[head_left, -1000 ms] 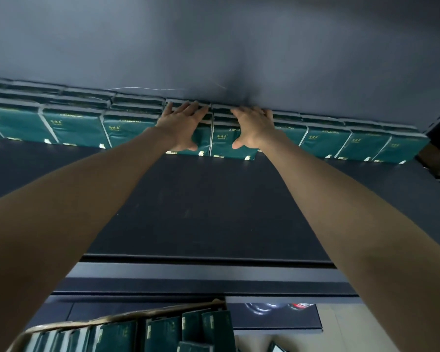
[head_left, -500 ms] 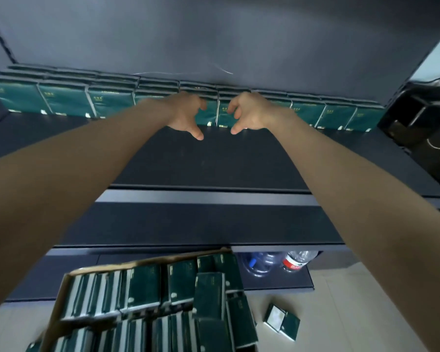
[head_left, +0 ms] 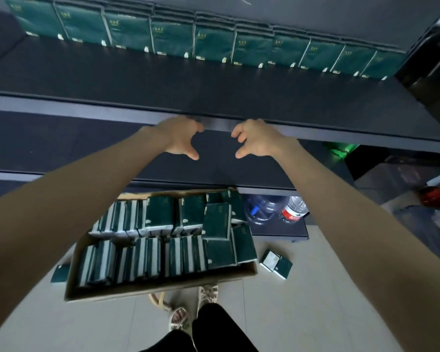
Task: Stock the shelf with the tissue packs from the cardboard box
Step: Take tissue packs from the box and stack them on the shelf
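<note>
Right now both hands are empty: the left hand (head_left: 181, 138) and the right hand (head_left: 257, 138) hang side by side in the air with fingers loosely curled and thumbs held apart from them, palms turned toward each other, gripping nothing. They sit in front of the front edge of the shelf (head_left: 214, 97), apart from it and from each other. Along the back of that dark shelf a row of green tissue packs (head_left: 214, 44) stands upright against the rear panel, long axis vertical, broad printed faces turned toward the person, each pack touching its neighbour, the row running left to right across nearly the whole width. More packs fill the cardboard box (head_left: 163, 288) on the floor below the hands; the box lies with its long side roughly parallel to the shelf, slightly skewed. Inside, most packs stand on their narrow edges in two rows with white-striped sides up, while a few at the right end (head_left: 217, 222) lie tilted with a broad green face showing. A lower shelf (head_left: 61, 146) is bare and dark. On the pale tiled floor (head_left: 315, 301) two loose packs (head_left: 277, 262) lie just right of the box and another (head_left: 60, 273) at its left corner. Two water bottles (head_left: 262, 209) rest under the shelving, and patterned shoes (head_left: 208, 292) show near the box.
</note>
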Tool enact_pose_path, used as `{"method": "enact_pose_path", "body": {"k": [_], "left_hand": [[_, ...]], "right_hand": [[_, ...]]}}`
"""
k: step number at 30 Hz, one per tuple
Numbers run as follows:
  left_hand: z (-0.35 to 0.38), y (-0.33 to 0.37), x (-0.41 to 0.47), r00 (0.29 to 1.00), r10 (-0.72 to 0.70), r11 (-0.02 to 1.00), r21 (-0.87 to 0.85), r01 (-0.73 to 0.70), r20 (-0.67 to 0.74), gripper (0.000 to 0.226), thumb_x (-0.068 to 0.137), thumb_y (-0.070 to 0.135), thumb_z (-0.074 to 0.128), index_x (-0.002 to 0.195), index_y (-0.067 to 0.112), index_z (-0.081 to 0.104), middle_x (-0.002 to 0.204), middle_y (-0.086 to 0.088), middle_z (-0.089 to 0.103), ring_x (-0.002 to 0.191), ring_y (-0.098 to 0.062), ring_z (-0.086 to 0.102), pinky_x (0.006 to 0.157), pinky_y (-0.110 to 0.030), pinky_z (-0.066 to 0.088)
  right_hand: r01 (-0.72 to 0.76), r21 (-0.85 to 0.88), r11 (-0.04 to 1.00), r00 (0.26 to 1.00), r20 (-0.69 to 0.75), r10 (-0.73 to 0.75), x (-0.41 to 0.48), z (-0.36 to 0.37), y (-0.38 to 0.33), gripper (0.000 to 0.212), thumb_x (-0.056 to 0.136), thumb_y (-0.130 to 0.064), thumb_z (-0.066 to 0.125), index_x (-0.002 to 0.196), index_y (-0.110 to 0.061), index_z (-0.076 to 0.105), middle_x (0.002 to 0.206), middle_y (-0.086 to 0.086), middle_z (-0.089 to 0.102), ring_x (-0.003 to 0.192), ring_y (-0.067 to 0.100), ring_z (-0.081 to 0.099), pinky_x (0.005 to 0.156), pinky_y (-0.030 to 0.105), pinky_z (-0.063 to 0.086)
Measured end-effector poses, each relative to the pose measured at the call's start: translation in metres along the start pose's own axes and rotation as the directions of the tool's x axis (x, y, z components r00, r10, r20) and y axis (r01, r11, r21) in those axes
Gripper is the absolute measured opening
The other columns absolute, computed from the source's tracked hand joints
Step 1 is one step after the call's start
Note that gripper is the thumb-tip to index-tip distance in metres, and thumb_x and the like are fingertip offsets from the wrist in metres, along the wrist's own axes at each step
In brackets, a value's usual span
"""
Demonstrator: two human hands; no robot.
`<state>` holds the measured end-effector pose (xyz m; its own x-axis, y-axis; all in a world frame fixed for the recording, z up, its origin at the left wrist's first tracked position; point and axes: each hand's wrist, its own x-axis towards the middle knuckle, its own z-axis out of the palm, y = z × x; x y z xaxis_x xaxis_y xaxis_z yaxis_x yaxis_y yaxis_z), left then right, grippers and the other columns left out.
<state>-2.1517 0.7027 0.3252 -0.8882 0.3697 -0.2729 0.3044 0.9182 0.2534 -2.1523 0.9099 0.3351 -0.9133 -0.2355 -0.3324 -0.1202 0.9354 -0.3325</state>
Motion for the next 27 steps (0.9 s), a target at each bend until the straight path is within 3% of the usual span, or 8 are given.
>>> {"method": "enact_pose_path", "body": {"k": [5,10,17,22,27], "left_hand": [[0.081,-0.007,-0.020,0.990,-0.016,0.998,-0.054,0.024,0.139,0.081,0.079,0.035,0.075,0.145,0.014,0.033,0.144,-0.008,0.044,0.129,-0.028,0.043,0.103,-0.041,0.040],[0.158,-0.006,-0.029,0.963,-0.023,0.993,-0.107,0.054,0.268,0.081,0.080,0.036,0.074,0.146,0.014,0.031,0.145,-0.009,0.041,0.130,-0.029,0.042,0.103,-0.041,0.040],[0.253,-0.005,-0.032,0.935,-0.082,0.955,-0.240,0.172,0.344,0.083,0.081,0.038,0.072,0.147,0.013,0.028,0.147,-0.011,0.037,0.132,-0.029,0.040,0.107,-0.045,0.037],[0.303,-0.011,-0.042,0.888,-0.142,0.926,-0.258,0.275,0.437,0.090,0.083,0.043,0.068,0.151,0.010,0.018,0.157,-0.010,0.018,0.143,-0.028,0.023,0.113,-0.046,0.028],[0.329,-0.013,-0.057,0.851,-0.187,0.895,-0.271,0.353,0.491,0.087,0.088,0.043,0.062,0.152,0.013,0.012,0.160,-0.005,0.004,0.147,-0.023,0.007,0.117,-0.045,0.019]], "right_hand": [[-0.063,0.055,0.997,0.990,0.133,0.055,-0.016,0.083,0.020,0.060,0.077,-0.015,0.078,0.132,-0.013,0.053,0.127,0.011,0.059,0.111,0.026,0.059,0.099,0.041,0.046],[-0.164,0.116,0.980,0.969,0.208,0.137,-0.029,0.156,0.039,0.064,0.081,-0.020,0.074,0.138,-0.013,0.046,0.135,0.012,0.053,0.118,0.026,0.054,0.100,0.038,0.044],[-0.297,0.246,0.923,0.950,0.175,0.259,-0.028,0.233,0.058,0.072,0.082,-0.033,0.072,0.139,-0.010,0.035,0.132,0.011,0.055,0.120,0.029,0.053,0.099,0.045,0.045],[-0.366,0.361,0.858,0.931,0.152,0.333,-0.021,0.269,0.066,0.076,0.078,-0.048,0.071,0.136,-0.011,0.037,0.128,0.008,0.057,0.115,0.028,0.056,0.094,0.044,0.049],[-0.417,0.408,0.812,0.901,0.069,0.428,-0.017,0.286,0.067,0.063,0.082,-0.039,0.071,0.129,-0.008,0.044,0.128,0.011,0.053,0.116,0.031,0.053,0.092,0.041,0.046]]}}
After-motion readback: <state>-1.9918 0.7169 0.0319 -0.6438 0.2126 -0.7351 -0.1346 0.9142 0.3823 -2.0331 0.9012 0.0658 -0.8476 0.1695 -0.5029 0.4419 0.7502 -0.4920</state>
